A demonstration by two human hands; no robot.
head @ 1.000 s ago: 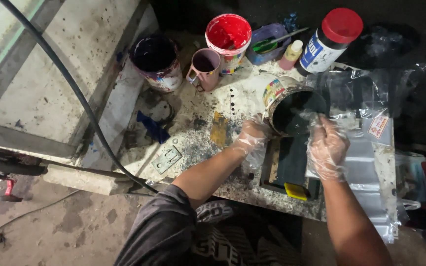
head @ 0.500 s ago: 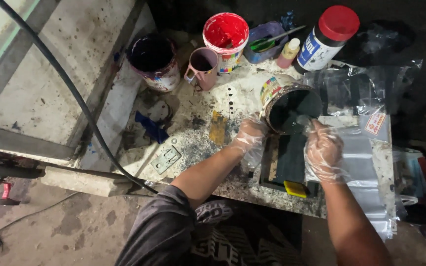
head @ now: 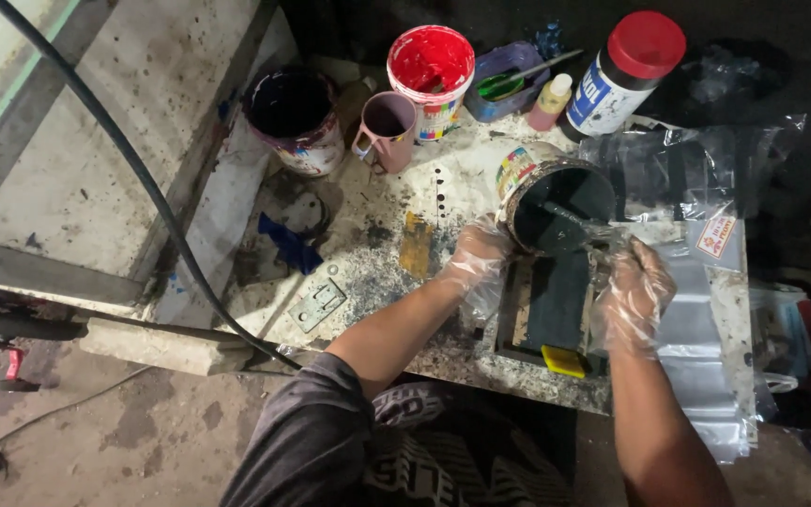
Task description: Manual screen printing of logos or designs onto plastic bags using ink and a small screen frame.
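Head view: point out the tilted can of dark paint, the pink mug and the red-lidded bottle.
tilted can of dark paint (head: 556, 202), head view, on the dark paint inside its mouth.
pink mug (head: 389, 127), head view, on its outer wall under the rim.
red-lidded bottle (head: 645, 42), head view, on the red lid.

Both arms reach forward; the left hand (head: 477, 255) and the right hand (head: 633, 293) wear thin clear gloves, fingers curled.

Tin (head: 556, 202) between hands; cups (head: 387, 127) behind
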